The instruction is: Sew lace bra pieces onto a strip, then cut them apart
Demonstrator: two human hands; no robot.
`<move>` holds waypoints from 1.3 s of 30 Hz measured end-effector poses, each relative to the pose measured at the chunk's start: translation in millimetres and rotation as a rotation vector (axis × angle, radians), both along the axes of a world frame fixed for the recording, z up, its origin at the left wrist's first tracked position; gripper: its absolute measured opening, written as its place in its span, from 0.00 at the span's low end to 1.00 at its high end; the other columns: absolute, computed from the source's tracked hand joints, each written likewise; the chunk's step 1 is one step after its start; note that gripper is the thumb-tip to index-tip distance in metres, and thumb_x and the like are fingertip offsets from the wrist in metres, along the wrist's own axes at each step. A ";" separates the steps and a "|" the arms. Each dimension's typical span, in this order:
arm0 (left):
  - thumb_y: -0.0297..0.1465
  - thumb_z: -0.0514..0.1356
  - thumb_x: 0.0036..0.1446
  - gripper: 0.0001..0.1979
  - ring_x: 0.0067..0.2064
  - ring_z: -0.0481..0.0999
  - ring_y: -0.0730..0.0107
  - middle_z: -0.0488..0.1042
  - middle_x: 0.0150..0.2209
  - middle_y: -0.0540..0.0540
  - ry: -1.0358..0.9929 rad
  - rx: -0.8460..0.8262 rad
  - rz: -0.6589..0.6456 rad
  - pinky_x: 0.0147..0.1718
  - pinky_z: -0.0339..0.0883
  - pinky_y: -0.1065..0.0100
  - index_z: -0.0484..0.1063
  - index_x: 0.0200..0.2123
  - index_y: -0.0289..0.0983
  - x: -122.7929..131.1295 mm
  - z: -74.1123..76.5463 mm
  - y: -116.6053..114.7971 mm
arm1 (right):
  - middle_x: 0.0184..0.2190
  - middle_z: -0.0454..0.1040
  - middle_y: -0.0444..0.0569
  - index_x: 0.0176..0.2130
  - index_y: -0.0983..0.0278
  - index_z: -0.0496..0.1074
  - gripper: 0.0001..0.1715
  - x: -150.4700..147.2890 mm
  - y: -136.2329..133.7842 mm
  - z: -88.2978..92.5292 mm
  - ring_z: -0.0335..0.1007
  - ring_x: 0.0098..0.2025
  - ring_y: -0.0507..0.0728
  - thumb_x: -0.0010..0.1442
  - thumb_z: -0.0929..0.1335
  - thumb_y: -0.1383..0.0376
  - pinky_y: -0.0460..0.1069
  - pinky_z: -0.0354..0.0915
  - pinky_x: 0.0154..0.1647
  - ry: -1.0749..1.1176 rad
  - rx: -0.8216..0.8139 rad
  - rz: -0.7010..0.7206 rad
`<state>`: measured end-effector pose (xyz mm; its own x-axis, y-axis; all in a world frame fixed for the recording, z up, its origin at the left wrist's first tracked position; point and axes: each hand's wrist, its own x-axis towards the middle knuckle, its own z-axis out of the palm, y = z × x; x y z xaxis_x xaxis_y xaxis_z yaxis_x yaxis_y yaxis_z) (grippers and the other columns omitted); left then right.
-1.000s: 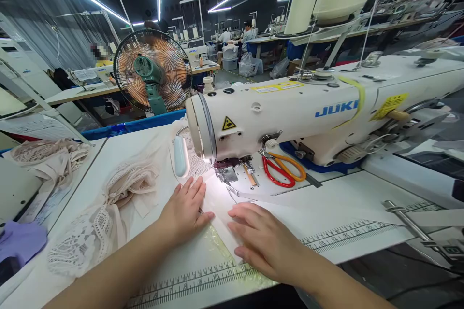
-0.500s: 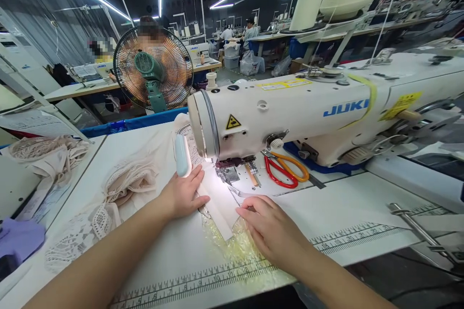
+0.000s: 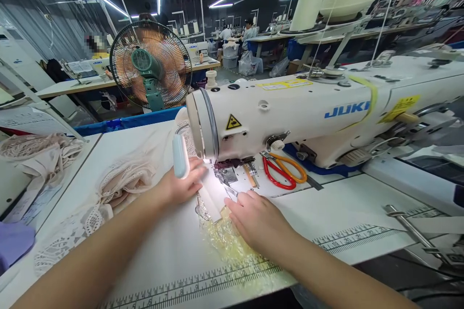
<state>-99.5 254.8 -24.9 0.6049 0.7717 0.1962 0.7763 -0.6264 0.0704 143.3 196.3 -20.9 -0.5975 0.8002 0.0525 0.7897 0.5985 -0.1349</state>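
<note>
A pale fabric piece lies under the needle end of a white JUKI sewing machine, lit by a small lamp. My left hand rests flat on the fabric's left side with fingers stretched towards the needle; the lamp hides part of it. On the right side, my right hand has its fingers curled and pinched at the fabric's edge, where a narrow light strip runs from the presser foot to them. Crumpled yellowish clear tape covers the table below the fabric.
Red-and-orange-handled scissors lie beside the machine bed. Bunched lace garments are on the left of the table. A ruler tape follows the front edge. A large fan stands behind; people sit at far machines.
The fabric has moved away from me towards the needle, and its near end is shorter. My left hand has shifted slightly forward. My right hand has moved a little left and closer to the needle.
</note>
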 end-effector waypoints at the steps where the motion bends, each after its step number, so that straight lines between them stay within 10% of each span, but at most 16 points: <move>1: 0.31 0.50 0.60 0.15 0.55 0.65 0.54 0.68 0.53 0.37 -0.031 0.026 -0.060 0.52 0.62 0.53 0.68 0.48 0.35 8.7 4.6 -7.8 | 0.28 0.70 0.47 0.41 0.60 0.72 0.11 -2.0 1.0 1.1 0.63 0.32 0.56 0.59 0.63 0.69 0.48 0.51 0.28 -0.023 -0.001 -0.001; 8: 0.31 0.52 0.57 0.12 0.36 0.71 0.60 0.72 0.36 0.40 -0.037 -0.085 -0.168 0.34 0.69 0.61 0.71 0.41 0.34 50.9 14.7 -49.7 | 0.28 0.74 0.49 0.39 0.62 0.72 0.11 -6.9 1.7 4.9 0.67 0.30 0.57 0.60 0.61 0.68 0.49 0.50 0.26 -0.048 -0.036 -0.004; 39: 0.35 0.49 0.62 0.17 0.51 0.68 0.55 0.71 0.51 0.41 0.088 -0.019 -0.120 0.49 0.65 0.56 0.68 0.49 0.36 27.7 6.4 -20.4 | 0.27 0.75 0.49 0.51 0.63 0.68 0.19 -7.7 -3.3 -0.6 0.70 0.29 0.58 0.60 0.63 0.67 0.49 0.53 0.23 -0.099 -0.005 -0.021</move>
<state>-71.8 234.4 -18.6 0.7071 0.6960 0.1245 0.6998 -0.7141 0.0179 135.6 193.0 -21.5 -0.5830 0.8124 -0.0097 0.8114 0.5815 -0.0590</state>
